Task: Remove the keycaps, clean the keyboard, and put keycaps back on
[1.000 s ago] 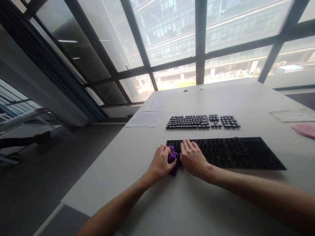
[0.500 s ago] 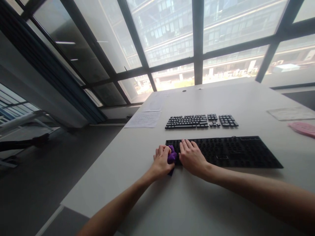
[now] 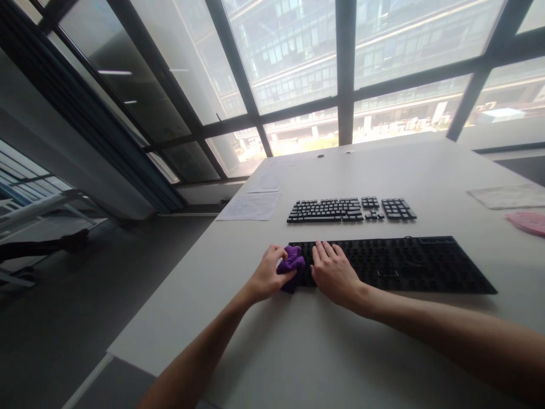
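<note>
- At the left end of the black keyboard base [image 3: 409, 264], the left hand [image 3: 270, 274] grasps a bunched purple cloth [image 3: 293, 259] — fingers curled over its far side, thumb along the near side.
- The cloth lies against the base's left edge, with a darker fold of it reaching down past the near left corner.
- Just beside the cloth, the right hand [image 3: 332, 274] rests palm down on the left part of the base, its fingers straight and close together; it is clasping nothing that shows, though the underside of the palm is hidden.
- The base lies lengthwise across the white desk [image 3: 293, 352], near the person, its rows of key positions uncapped and a small pale outlined rectangle [image 3: 388, 274] right of its middle.
- Beyond the base, apart from it, the loose keycaps [image 3: 326, 211] are laid out in keyboard order — a wide main block, two small clusters and a number block on the right.
- Left of the keycaps, printed papers [image 3: 250, 207] lie near the desk's left edge.
- Over on the right side are a flat pale sheet [image 3: 506, 197] and, just nearer, a pink object [image 3: 529, 222] cut by the picture's edge.
- Behind the desk stand tall dark-framed windows [image 3: 293, 51], with a dark blue curtain [image 3: 100, 122] to their left.
</note>
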Tool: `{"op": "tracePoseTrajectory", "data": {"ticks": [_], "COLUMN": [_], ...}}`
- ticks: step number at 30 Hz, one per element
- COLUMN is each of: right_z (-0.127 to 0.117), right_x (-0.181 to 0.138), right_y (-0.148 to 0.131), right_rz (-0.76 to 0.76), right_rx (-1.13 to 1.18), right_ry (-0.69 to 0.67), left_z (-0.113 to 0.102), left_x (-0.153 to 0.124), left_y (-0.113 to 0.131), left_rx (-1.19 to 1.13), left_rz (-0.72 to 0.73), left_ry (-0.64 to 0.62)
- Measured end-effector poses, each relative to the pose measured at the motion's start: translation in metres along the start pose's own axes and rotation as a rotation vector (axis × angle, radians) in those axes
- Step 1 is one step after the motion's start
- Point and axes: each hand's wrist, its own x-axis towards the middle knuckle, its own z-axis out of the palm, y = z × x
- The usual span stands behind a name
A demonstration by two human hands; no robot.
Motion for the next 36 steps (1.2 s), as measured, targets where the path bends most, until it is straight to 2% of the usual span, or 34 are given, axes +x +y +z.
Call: {"op": "tracePoseTrajectory", "data": {"ticks": [4, 7, 12, 16, 18, 22, 24, 27, 31, 32, 33, 36], "right_z": [0.0, -0.002, -0.003, 0.001, 0.003, 0.006, 0.008, 0.009, 0.008, 0.006, 0.004, -0.003], "right_x": [0.0, 0.001, 0.002, 0.001, 0.001, 0.0, 0.001, 0.001, 0.002, 0.002, 0.002, 0.001], "right_y": [0.001, 0.0, 0.0, 0.001, 0.001, 0.002, 0.002, 0.003, 0.002, 0.002, 0.002, 0.002], "right_rz": [-0.002, -0.007, -0.011, -0.007, -0.011, -0.025, -0.019, -0.015, -0.017, -0.017, -0.017, 0.002], "right_rx": [0.0, 0.01, 0.012, 0.01, 0.009, -0.007, -0.012, -0.008, 0.006, 0.011, 0.019, 0.046], "right_ry": [0.004, 0.001, 0.024, 0.034, 0.035, 0.047, 0.053, 0.051, 0.046, 0.045, 0.044, 0.04], "left_z": [0.027, 0.032, 0.027, 0.014, 0.007, 0.008, 0.013, 0.017, 0.022, 0.024, 0.027, 0.035], "left_x": [-0.004, -0.004, 0.0, 0.005, 0.006, 0.002, 0.0, -0.001, 0.004, 0.006, 0.008, 0.014], "left_y": [0.016, 0.022, 0.02, 0.007, 0.003, 0.009, 0.014, 0.016, 0.014, 0.013, 0.013, 0.01], "left_rx": [0.245, 0.329, 0.305, 0.253, 0.2, 0.183, 0.219, 0.2, 0.158, 0.168, 0.179, 0.173], "left_rz": [0.05, 0.056, 0.034, -0.058, -0.089, 0.053, 0.124, 0.155, 0.115, 0.116, 0.132, 0.198], "left_ry": [0.043, 0.043, 0.056, 0.216, 0.249, 0.039, 0.001, 0.093, 0.353, 0.374, 0.347, 0.127]}}
